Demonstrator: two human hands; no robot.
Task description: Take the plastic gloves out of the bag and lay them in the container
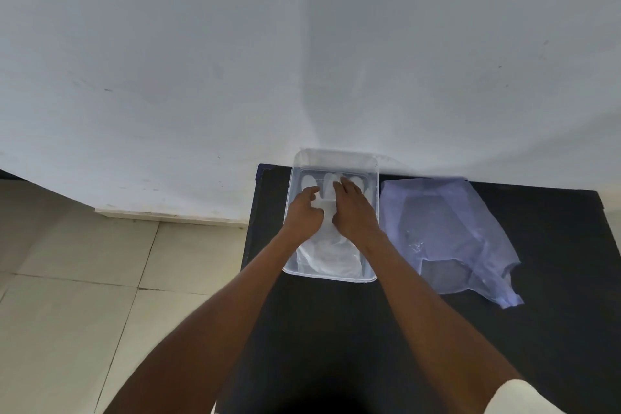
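Both hands atop gloves

A black table stands against a white wall over pale floor tiles.

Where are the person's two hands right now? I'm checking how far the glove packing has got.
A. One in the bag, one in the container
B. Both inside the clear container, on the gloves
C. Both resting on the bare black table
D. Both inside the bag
B: the left hand and right hand both press on the plastic gloves inside the clear container; the bag lies untouched beside it.
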